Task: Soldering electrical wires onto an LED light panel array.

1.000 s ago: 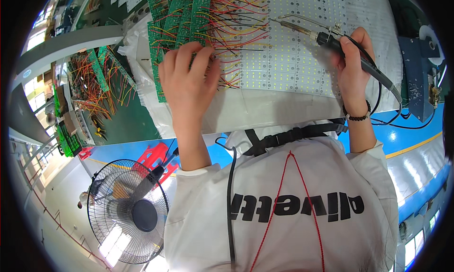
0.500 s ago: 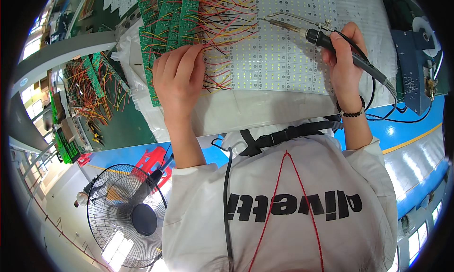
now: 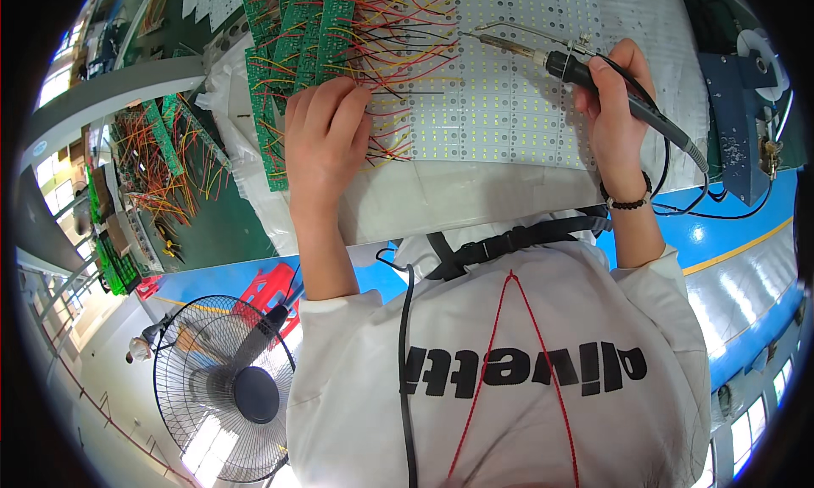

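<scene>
In my right hand [image 3: 617, 119] is a soldering iron [image 3: 570, 67], held like a pen. A thin metal solder-feed tube [image 3: 543, 33] runs along its top. The tip points left, over the inner ends of the wires, above a panel of white LED boards [image 3: 500, 119]. My left hand [image 3: 326, 145] is closed at the wires [image 3: 392, 89], beside the green circuit boards [image 3: 337, 30]; its fingertips are partly hidden. Red, yellow and black wires run from these boards onto the white panel.
A blue-grey solder feeder [image 3: 731, 119] with a white spool [image 3: 761, 60] stands at the right, cable trailing. More wired green boards [image 3: 165, 140] lie at the left behind a grey curved bar [image 3: 110, 94]. A black fan [image 3: 225, 386] and a red stool [image 3: 271, 293] are at the lower left.
My left hand has shifted slightly, its fingers curled closer at the wires, and a black wire now runs straight right from near them. The soldering iron stays almost in place.
</scene>
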Available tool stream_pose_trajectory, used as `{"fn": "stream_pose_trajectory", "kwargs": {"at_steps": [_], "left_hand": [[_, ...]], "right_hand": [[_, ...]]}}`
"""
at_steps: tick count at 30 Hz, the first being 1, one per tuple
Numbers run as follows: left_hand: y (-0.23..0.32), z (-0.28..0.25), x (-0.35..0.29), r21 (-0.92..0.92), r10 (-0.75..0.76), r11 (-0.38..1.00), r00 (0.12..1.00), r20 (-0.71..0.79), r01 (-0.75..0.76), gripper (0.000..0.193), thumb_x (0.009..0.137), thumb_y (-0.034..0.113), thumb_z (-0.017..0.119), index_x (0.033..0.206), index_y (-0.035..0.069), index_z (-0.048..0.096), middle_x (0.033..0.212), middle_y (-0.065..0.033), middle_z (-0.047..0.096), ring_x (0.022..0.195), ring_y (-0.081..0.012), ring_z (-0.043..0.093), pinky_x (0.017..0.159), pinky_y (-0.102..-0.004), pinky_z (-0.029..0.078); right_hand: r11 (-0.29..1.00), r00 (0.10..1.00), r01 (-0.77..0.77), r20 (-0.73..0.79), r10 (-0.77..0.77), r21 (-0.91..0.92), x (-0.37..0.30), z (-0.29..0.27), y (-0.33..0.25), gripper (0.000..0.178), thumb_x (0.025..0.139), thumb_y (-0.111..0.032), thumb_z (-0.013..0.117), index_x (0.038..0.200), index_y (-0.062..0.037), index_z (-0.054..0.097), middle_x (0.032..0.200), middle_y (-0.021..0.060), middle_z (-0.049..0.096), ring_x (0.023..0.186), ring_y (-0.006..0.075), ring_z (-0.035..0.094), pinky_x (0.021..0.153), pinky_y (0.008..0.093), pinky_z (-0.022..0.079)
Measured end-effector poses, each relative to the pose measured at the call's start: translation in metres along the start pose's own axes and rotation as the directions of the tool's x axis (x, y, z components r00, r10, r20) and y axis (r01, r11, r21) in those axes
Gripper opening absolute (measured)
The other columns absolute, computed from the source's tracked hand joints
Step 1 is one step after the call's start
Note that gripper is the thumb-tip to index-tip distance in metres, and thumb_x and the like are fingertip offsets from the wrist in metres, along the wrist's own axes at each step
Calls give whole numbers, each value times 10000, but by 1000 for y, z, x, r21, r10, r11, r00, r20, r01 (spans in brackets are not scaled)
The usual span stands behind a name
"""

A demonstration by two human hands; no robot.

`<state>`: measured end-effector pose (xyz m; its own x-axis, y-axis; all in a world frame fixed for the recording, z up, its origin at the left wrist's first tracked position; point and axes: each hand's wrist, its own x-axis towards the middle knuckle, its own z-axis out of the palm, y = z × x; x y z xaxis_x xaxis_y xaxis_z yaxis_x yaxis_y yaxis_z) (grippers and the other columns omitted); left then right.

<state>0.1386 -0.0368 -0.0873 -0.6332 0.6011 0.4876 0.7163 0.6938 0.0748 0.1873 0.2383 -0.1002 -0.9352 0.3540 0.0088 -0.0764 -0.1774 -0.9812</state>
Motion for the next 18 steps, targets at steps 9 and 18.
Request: {"fn": "stream_pose_trajectory", "kwargs": {"at_steps": [9,18], "left_hand": [[-1,3,0,19,9,1000,1000,24,-9,310,622,5,662,907,94,582,910,-40,579,791,-230,563,696,-363,439],[14,5,15,42,49,998,998,34,-50,279,635,63,687,891,140,610,885,15,601,770,-191,559,700,-343,426]], "right_hand": [[1000,1000,-6,-10,6,-5,0,0,0,214,815,-124,592,705,-71,417,548,10,509,479,51,483,449,196,362],[1000,1000,1,-10,-2,-21,0,0,-1,216,816,-130,595,704,-72,420,539,9,508,478,48,482,449,196,363]]}}
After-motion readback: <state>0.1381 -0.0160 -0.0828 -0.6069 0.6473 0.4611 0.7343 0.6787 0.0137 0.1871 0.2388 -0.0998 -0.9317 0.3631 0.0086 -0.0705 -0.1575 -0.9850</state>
